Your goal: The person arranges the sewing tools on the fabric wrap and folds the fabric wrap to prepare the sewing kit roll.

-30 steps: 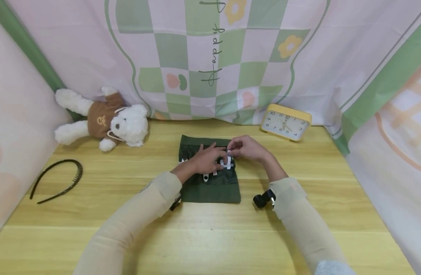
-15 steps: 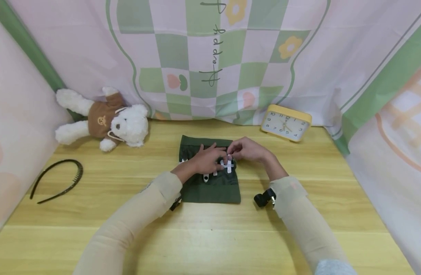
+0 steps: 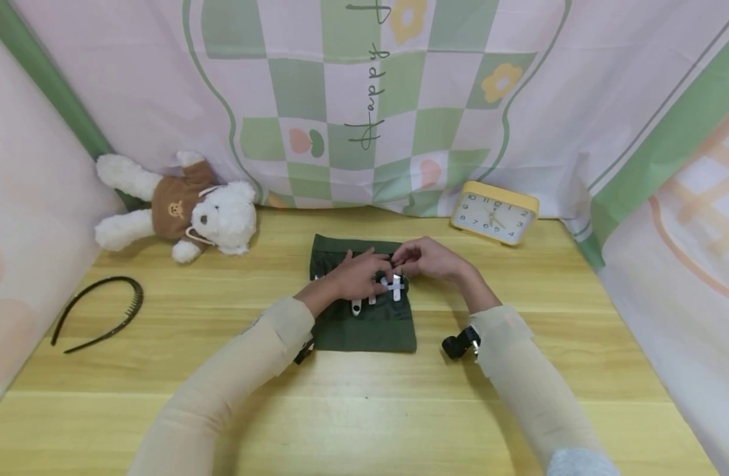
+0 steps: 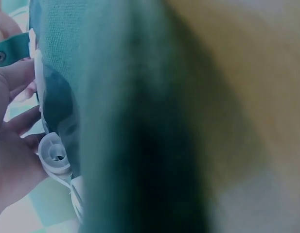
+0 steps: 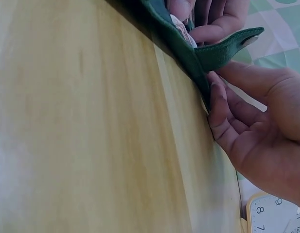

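Observation:
A dark green cloth organiser (image 3: 364, 336) lies flat on the table with several white items tucked across it. My left hand (image 3: 355, 274) rests over its middle with fingers spread, hiding part of the contents. Beside its fingertips, a narrow white strip (image 3: 396, 291) crosses a pale band on the organiser's right side. At the strip's upper end, my right hand (image 3: 429, 256) has its curled thumb and fingers together, the tips largely hidden. In the right wrist view, a green strap (image 5: 227, 48) with a snap sticks up beside my right hand's fingertips. A round white plastic piece (image 4: 55, 153) shows in the left wrist view.
A yellow clock (image 3: 495, 213) stands at the back right. On the left lie a white plush dog (image 3: 176, 206) in a brown top and a black headband (image 3: 132, 311). A patterned curtain (image 3: 364, 99) hangs behind the wooden table (image 3: 364, 410).
The white strip has slid toward me across the band, its upper end now lower. My right hand has shifted slightly toward me with it. My left hand has stayed in place.

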Demonstrator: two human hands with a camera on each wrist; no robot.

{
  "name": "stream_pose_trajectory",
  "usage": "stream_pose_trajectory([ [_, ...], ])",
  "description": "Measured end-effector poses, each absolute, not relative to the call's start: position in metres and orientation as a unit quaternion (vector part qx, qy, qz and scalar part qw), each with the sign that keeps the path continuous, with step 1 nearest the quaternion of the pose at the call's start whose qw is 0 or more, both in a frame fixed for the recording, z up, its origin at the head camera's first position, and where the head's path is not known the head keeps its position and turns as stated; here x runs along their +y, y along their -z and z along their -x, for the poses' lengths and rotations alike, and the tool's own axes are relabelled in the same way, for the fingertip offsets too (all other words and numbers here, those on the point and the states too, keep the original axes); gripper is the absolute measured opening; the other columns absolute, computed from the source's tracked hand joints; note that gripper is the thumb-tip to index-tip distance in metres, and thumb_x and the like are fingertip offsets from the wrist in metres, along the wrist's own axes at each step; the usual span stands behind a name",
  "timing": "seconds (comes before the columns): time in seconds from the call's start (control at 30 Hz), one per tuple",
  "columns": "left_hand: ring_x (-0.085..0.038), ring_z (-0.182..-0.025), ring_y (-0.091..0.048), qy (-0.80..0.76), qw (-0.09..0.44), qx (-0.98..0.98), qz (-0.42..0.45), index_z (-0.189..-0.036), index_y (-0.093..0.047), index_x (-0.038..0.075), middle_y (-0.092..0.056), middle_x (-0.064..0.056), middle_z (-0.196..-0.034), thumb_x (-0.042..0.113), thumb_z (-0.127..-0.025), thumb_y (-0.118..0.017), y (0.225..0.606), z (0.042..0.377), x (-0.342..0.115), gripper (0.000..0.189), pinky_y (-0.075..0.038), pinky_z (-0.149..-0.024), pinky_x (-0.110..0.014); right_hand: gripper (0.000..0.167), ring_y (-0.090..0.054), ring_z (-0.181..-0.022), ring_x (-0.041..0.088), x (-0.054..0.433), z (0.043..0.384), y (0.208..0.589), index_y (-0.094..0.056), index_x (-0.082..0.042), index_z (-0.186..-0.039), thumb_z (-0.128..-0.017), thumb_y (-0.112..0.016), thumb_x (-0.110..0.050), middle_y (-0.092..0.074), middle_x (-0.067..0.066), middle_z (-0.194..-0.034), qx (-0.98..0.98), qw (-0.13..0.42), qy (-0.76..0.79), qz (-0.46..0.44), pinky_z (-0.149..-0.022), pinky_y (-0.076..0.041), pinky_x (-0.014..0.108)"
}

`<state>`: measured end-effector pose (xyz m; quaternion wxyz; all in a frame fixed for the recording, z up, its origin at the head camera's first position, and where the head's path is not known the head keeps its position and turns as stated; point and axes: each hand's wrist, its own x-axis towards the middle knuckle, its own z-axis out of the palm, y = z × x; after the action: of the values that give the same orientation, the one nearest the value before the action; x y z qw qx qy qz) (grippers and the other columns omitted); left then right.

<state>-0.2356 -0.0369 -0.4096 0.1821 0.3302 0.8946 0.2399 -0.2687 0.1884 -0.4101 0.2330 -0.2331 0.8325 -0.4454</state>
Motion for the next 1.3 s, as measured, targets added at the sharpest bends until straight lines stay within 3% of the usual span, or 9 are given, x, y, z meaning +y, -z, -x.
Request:
stream_pose_trajectory([
  [0.27, -0.034, -0.152, -0.023, -0.251, 0.167, 0.89, -0.342, -0.12, -0.069, 0.015, -0.042, -0.012, -0.157, 0.023, -0.103, -0.064, 0.407, 0.239, -0.046, 0.02, -0.017, -0.119, -0.061, 0.028, -0.064, -0.095, 0.029, 0.202, 0.258, 0.401, -0.062, 0.007, -0.124, -0.101, -0.063, -0.009, -0.066, 0.021, -0.111, 0.848, 0.226, 0.442, 0.186, -0.078, -0.055, 0.038],
  [0.4, -0.026, -0.135, -0.049, -0.271, 0.15, 0.888, -0.34, -0.125, -0.066, 0.011, -0.056, -0.009, -0.142, 0.023, -0.104, -0.062, 0.405, 0.243, -0.058, 0.025, -0.04, -0.11, -0.046, 0.032, -0.065, -0.093, 0.03, 0.212, 0.253, 0.397, -0.059, 0.011, -0.124, -0.101, -0.063, -0.011, -0.065, 0.023, -0.109, 0.845, 0.236, 0.454, 0.156, -0.076, -0.058, 0.04],
  [0.5, -0.022, -0.115, -0.06, -0.292, 0.145, 0.889, -0.321, -0.128, -0.064, 0.008, -0.061, -0.007, -0.133, 0.024, -0.105, -0.06, 0.404, 0.246, -0.07, 0.029, -0.048, -0.097, -0.041, 0.035, -0.067, -0.09, 0.028, 0.217, 0.249, 0.397, -0.058, 0.013, -0.124, -0.099, -0.066, -0.011, -0.067, 0.023, -0.106, 0.84, 0.244, 0.461, 0.149, -0.076, -0.059, 0.039],
  [0.7, -0.026, -0.127, -0.055, -0.306, 0.12, 0.904, -0.274, -0.131, -0.064, 0.009, -0.059, -0.009, -0.14, 0.029, -0.104, -0.061, 0.403, 0.25, -0.09, 0.033, -0.042, -0.107, -0.044, 0.037, -0.069, -0.086, 0.026, 0.221, 0.24, 0.396, -0.059, 0.013, -0.122, -0.097, -0.07, -0.012, -0.07, 0.021, -0.101, 0.828, 0.264, 0.477, 0.129, -0.077, -0.06, 0.039],
  [0.87, -0.03, -0.131, -0.053, -0.314, 0.087, 0.911, -0.252, -0.129, -0.065, 0.007, -0.062, -0.011, -0.137, 0.028, -0.103, -0.064, 0.402, 0.254, -0.104, 0.033, -0.04, -0.11, -0.045, 0.039, -0.07, -0.088, 0.027, 0.227, 0.232, 0.394, -0.056, 0.014, -0.123, -0.096, -0.071, -0.011, -0.07, 0.022, -0.102, 0.81, 0.286, 0.496, 0.126, -0.078, -0.06, 0.041],
  [1.3, -0.034, -0.118, -0.059, -0.335, 0.035, 0.925, -0.176, -0.128, -0.066, 0.005, -0.061, -0.015, -0.136, 0.027, -0.098, -0.07, 0.402, 0.258, -0.135, 0.037, -0.044, -0.104, -0.051, 0.04, -0.071, -0.092, 0.029, 0.229, 0.209, 0.394, -0.056, 0.017, -0.123, -0.094, -0.072, -0.007, -0.071, 0.024, -0.105, 0.784, 0.314, 0.524, 0.112, -0.082, -0.06, 0.043],
])
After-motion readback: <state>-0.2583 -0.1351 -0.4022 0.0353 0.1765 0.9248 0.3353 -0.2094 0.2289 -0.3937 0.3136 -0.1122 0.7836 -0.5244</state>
